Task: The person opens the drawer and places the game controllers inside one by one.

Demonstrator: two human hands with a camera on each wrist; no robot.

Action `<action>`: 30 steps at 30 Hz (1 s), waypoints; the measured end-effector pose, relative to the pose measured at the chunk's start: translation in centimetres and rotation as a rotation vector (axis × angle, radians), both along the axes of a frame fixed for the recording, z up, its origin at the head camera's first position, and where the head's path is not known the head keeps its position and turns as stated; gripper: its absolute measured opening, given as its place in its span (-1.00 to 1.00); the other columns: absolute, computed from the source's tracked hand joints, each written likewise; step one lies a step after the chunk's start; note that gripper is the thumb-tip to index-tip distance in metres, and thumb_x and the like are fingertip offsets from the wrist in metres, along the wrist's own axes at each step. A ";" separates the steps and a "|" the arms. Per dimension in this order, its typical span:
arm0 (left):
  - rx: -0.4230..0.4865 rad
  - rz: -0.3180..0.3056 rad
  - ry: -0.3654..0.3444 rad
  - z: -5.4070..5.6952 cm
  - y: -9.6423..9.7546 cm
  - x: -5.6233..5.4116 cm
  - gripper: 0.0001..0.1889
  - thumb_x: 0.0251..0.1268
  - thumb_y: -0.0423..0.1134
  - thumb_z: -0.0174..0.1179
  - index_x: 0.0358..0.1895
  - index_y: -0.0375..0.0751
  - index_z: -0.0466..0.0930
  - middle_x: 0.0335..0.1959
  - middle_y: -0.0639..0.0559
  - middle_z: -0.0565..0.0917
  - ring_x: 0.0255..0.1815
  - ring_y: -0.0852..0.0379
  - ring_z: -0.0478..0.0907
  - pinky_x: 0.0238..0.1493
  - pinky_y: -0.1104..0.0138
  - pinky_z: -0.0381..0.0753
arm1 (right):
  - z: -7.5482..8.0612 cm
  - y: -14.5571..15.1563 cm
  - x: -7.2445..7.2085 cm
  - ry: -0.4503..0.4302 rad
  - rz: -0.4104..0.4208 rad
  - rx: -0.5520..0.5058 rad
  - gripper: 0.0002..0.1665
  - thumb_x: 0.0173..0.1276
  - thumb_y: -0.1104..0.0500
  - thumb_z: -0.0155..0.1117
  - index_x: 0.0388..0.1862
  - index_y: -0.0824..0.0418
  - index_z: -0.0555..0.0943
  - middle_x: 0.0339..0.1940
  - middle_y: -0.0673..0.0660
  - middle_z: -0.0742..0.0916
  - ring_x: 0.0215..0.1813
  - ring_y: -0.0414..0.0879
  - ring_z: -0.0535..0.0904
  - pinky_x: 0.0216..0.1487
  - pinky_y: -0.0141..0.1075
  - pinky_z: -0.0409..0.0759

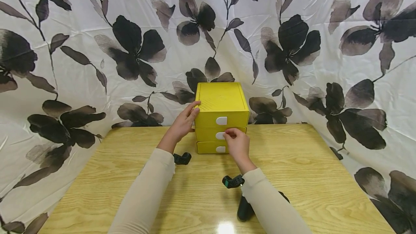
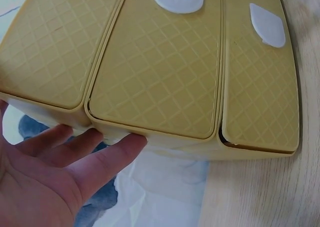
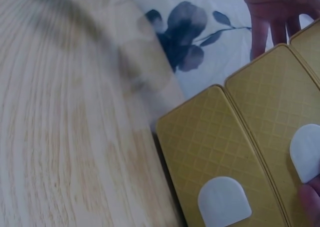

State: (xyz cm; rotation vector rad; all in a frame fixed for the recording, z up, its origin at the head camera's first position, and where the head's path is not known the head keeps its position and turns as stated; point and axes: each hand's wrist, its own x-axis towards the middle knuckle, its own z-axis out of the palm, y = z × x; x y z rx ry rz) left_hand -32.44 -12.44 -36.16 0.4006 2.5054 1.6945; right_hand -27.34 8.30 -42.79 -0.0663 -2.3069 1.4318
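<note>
A yellow box of three stacked drawers (image 1: 224,96) stands on the table, each drawer front carrying a white tab. My left hand (image 1: 182,124) steadies the box's left side, its fingers (image 2: 107,159) extended along the side wall near the front edge. With thumb and fingertips my right hand (image 1: 238,143) pinches the middle drawer's white tab (image 1: 220,135). That tab (image 3: 307,152) also shows in the right wrist view, a fingertip at its lower edge. The bottom drawer (image 2: 262,87) stands slightly proud of the frame in the left wrist view.
A wooden table (image 1: 130,187) lies under the box. Behind it hangs a white cloth (image 1: 240,60) with dark flowers. A dark object (image 1: 244,208), partly hidden by the right forearm, lies near the front. Black wrist devices (image 1: 233,181) are worn on both arms.
</note>
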 end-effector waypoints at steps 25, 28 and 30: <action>0.005 0.007 0.001 0.0 0.0 0.0 -0.43 0.34 0.34 -0.13 0.42 0.53 0.14 0.57 -0.04 0.06 0.52 -0.18 0.14 0.10 -0.23 0.52 | -1.6 -0.3 0.7 -0.130 -0.103 -0.211 -0.85 0.18 0.12 0.46 -0.35 0.19 0.74 -0.40 0.13 0.77 -0.38 -0.10 0.61 -0.43 -0.37 0.49; 0.000 0.007 0.002 -0.1 0.0 0.0 -0.42 0.34 0.35 -0.14 0.42 0.53 0.13 0.57 -0.05 0.07 0.51 -0.19 0.16 0.10 -0.22 0.52 | -1.9 -0.2 0.7 -0.151 -0.097 -0.206 -0.88 0.17 0.15 0.45 -0.37 0.19 0.75 -0.39 0.13 0.78 -0.37 -0.09 0.62 -0.43 -0.37 0.48; -0.001 0.008 0.008 -0.1 -0.1 0.0 -0.42 0.34 0.35 -0.14 0.43 0.52 0.13 0.57 -0.06 0.07 0.51 -0.20 0.15 0.09 -0.22 0.53 | -2.1 -0.2 0.7 -0.165 -0.089 -0.198 -0.89 0.17 0.16 0.43 -0.36 0.19 0.76 -0.37 0.13 0.79 -0.35 -0.07 0.62 -0.41 -0.37 0.49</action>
